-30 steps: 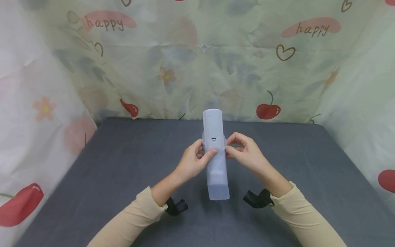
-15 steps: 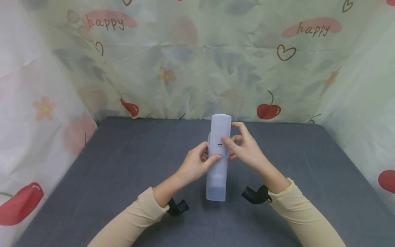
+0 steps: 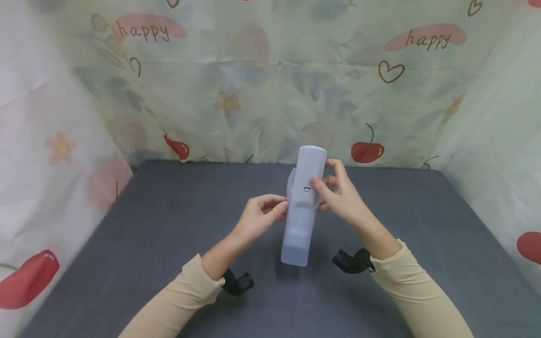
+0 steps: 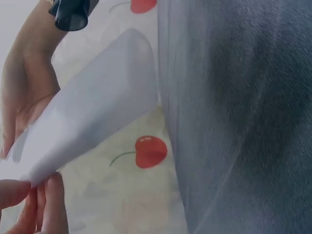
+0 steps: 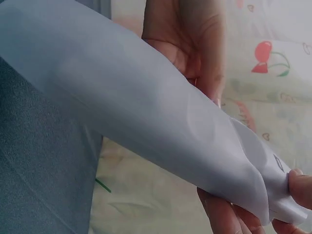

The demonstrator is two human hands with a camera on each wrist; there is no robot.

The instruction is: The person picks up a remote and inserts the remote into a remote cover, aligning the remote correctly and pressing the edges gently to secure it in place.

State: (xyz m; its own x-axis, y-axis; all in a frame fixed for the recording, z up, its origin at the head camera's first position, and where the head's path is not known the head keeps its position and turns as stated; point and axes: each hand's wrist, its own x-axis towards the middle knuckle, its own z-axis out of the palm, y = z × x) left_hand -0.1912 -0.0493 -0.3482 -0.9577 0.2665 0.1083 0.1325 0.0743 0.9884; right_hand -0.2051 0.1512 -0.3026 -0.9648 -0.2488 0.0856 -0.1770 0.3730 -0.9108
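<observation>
You hold the white remote (image 3: 310, 171) tilted above the bench (image 3: 127, 234), right hand (image 3: 342, 199) gripping its bare top while left hand (image 3: 258, 218) fingers pinch the translucent sleeve (image 3: 297, 230) edge, steadying both.

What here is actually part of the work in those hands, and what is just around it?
In use:
- white oblong plastic remote control, partly inside a translucent soft silicone sleeve
- left hand, pinching the sleeve's edge
- right hand, gripping the remote

Just there:
- dark grey cloth-covered table
- cherry-printed backdrop cloth
- black wrist camera straps
</observation>
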